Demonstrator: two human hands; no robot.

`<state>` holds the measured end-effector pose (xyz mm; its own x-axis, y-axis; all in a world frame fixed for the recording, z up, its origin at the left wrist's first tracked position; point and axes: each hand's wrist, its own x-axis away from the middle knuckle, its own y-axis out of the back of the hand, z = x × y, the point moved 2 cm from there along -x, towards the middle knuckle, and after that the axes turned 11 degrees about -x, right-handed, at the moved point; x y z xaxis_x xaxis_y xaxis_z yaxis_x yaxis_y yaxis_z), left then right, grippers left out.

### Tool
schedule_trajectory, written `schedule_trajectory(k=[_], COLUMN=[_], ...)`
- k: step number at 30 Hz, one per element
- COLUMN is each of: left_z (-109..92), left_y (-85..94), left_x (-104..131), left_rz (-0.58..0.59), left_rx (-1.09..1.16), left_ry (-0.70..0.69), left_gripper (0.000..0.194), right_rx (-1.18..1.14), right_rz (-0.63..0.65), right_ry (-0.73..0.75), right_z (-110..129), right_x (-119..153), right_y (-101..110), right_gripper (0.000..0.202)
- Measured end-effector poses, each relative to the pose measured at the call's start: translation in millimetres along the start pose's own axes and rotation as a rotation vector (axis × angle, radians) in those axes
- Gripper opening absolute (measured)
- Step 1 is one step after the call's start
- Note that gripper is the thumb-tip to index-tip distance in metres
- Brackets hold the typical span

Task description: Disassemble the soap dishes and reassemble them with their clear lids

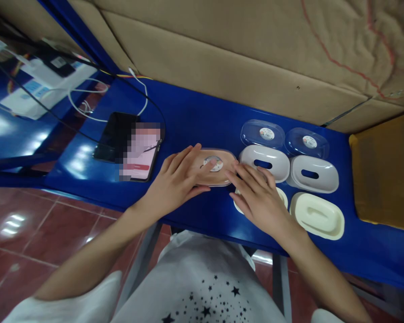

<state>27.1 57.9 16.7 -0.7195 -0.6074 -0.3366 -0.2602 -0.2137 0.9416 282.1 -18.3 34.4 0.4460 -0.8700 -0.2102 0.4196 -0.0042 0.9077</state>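
Observation:
A pinkish oval dish with a clear lid and a round label [218, 154] lies on the blue table between my hands. My left hand [175, 179] rests at its left end, fingers apart over the rim. At its right end my right hand [259, 195] touches the edge with spread fingertips. Right of the dish sit two white oval trays with slots [278, 154] [328, 172]. Below them are two cream oval dishes [284, 197] [318, 215], the left one partly hidden by my right hand. Two clear lids with labels [251, 130] [323, 146] lie behind the white trays.
Two phones [112, 130] [148, 154] lie at the left of the table [195, 107], with cables near them. A power strip [77, 72] is farther left. Brown cardboard [222, 49] stands along the back, and a taped box [387, 175] is at the right.

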Motion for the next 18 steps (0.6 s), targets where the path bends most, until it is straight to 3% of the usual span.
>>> schedule_trajectory(k=[4,9,18], left_z=[8,12,15], left_y=[-0.1,1.9,-3.5], left_x=[5,9,15], left_rz=[-0.062,-0.036,-0.126], left_rx=[0.167,0.148,0.278], left_ry=[0.013,0.056,0.115], left_gripper=[0.094,0.078,0.077], right_rx=[-0.018,-0.004,-0.017], right_rz=[0.003,0.006,0.016], right_ry=[-0.015,-0.012,0.020], right_z=[-2,-5,-2], right_x=[0,-1,1], right_y=[-1,-4,-3], right_gripper=[0.056,0.056,0.052])
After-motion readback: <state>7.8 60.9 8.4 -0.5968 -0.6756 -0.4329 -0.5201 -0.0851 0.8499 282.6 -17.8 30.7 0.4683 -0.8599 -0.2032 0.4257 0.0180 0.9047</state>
